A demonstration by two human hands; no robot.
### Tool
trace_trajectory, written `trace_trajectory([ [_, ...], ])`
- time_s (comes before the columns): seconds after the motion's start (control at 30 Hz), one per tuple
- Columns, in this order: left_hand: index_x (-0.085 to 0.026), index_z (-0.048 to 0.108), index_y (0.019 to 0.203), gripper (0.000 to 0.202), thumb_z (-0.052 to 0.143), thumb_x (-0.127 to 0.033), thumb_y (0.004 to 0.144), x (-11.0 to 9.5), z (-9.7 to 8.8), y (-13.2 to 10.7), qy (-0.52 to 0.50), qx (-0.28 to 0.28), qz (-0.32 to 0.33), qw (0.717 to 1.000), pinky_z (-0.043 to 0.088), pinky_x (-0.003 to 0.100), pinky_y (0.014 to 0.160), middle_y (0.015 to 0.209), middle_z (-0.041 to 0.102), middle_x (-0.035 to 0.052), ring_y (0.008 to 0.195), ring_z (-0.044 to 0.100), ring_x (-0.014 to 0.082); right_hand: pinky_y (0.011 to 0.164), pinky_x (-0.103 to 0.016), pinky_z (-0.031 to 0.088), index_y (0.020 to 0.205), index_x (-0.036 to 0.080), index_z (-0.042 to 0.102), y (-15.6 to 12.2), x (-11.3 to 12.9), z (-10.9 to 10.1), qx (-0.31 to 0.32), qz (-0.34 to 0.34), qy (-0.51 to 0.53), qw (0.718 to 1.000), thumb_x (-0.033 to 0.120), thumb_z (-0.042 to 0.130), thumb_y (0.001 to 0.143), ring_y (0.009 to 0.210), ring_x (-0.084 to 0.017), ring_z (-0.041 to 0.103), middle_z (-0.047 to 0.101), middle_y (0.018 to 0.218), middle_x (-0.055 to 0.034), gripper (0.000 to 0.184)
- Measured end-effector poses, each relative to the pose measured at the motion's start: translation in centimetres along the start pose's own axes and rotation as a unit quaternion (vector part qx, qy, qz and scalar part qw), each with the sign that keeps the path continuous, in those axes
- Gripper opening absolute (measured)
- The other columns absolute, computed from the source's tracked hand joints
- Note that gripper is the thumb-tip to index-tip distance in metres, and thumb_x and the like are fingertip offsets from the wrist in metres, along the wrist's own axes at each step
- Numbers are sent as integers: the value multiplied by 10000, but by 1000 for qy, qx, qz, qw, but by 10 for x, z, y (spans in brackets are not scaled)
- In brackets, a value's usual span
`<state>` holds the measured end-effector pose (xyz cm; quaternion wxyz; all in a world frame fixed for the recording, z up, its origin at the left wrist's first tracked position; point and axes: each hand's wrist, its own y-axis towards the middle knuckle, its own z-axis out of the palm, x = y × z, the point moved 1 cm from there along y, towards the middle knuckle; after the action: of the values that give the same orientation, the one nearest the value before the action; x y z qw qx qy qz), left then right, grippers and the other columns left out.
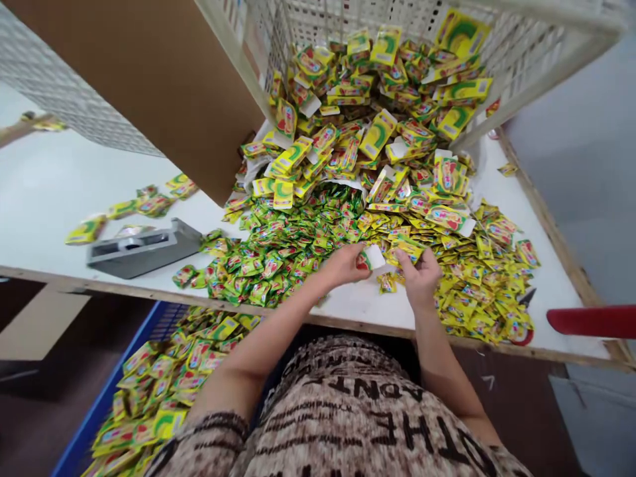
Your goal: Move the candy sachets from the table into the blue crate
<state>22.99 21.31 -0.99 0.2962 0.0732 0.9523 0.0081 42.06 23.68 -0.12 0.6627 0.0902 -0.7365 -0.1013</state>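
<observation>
- Two hands in view, both yours, both low over the white tabletop [365,301] near its front edge.
- Writing: your patterned shirt [348,424] is the only legible source. Large dark capitals, "THE" and "ADNT" among them; the rest is folded or cut off.
- Labels: yellow cartons in the white crate [539,73] carry a green arc on some faces and a red-and-white logo on others. Brand too small to read. Same for the sachets.
- Your left hand [348,264]: fingers pinching a small carton [375,257]. Its white flap sticks out past your fingertips, pointing at your other hand; much of the body is hidden in your grip.
- Your right hand [422,271]: thumb and fingers closed on yellow sachets [410,250]; cannot tell how many. They project from your fingertips toward the carton flap, just beside it. Cannot tell if they touch.
- One loose sachet [386,283] lies on the tabletop below the gap between your hands.
- Green sachet pile [258,265] on your left, yellow sachet pile [477,291] on your right.
- Grey tape dispenser [144,250] sits left of the green pile.
- More yellow cartons fill the blue crate [112,397], below the table edge at your left.
</observation>
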Motion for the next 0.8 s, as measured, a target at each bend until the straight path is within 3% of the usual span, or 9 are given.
trace_trajectory([
  [0.07, -166, 564, 902, 350, 713, -410, 700, -4, 26, -23, -93, -22, -76, 993, 433, 275, 645, 747, 587, 9, 681, 555, 169, 797, -326, 509, 990, 181, 633, -4, 3, 11, 37, -72, -68, 994, 390, 661, 833, 844, -183, 621, 674, 933, -56, 263],
  [0.13, -174, 547, 902, 347, 714, -399, 696, -5, 48, -40, -148, -79, -146, 975, 399, 262, 606, 727, 566, -6, 651, 528, 156, 849, -341, 484, 967, 179, 652, -11, -4, 22, 101, -120, -137, 978, 371, 639, 845, 896, -202, 610, 663, 937, -72, 229],
  [0.2, -179, 547, 927, 341, 717, -359, 692, -5, 63, -51, -173, -130, -183, 959, 399, 269, 629, 757, 568, 0, 682, 532, 162, 834, -329, 472, 948, 180, 662, -18, -14, 27, 183, -123, -181, 958, 349, 616, 853, 896, -205, 601, 649, 934, -76, 200],
  [0.37, -185, 552, 916, 337, 752, -268, 657, -9, 74, -64, -190, -177, -161, 952, 416, 295, 722, 868, 581, 32, 823, 550, 196, 682, -272, 409, 751, 176, 652, -17, -15, 24, 351, -61, -299, 885, 284, 627, 811, 742, -169, 544, 594, 799, -30, 126],
  [0.43, -184, 543, 909, 395, 795, -296, 626, -9, 73, -70, -230, -159, -167, 946, 411, 284, 702, 827, 571, 10, 790, 541, 183, 652, -261, 378, 695, 164, 633, -13, -5, 23, 413, -54, -354, 837, 253, 651, 786, 703, -159, 521, 579, 767, -27, 128],
  [0.5, -181, 527, 877, 418, 812, -344, 618, -7, 70, -75, -315, -122, -173, 925, 400, 262, 663, 756, 551, -20, 726, 524, 157, 682, -257, 383, 819, 156, 662, -12, 6, 23, 464, -62, -361, 807, 199, 650, 786, 760, -168, 545, 621, 853, -48, 56],
  [0.6, -174, 501, 854, 425, 793, -407, 651, -2, 63, -84, -498, -60, -150, 852, 416, 244, 663, 747, 578, -27, 705, 543, 134, 766, -258, 397, 1097, 190, 634, -16, 20, 25, 480, -78, -322, 812, 146, 599, 825, 912, -190, 578, 660, 1032, -62, 277],
  [0.67, -169, 495, 862, 449, 799, -422, 650, 2, 61, -88, -583, -38, -139, 800, 437, 243, 694, 785, 622, -11, 723, 577, 131, 767, -261, 394, 1100, 213, 635, -20, 28, 27, 473, -80, -328, 814, 146, 578, 839, 924, -196, 582, 663, 1020, -50, 274],
  [0.8, -168, 497, 842, 459, 817, -428, 639, 3, 62, -93, -622, -60, -148, 767, 448, 239, 712, 777, 646, -9, 715, 600, 124, 684, -268, 360, 967, 214, 664, -28, 39, 35, 454, -73, -425, 779, 157, 588, 812, 838, -202, 578, 639, 929, -51, 182],
])
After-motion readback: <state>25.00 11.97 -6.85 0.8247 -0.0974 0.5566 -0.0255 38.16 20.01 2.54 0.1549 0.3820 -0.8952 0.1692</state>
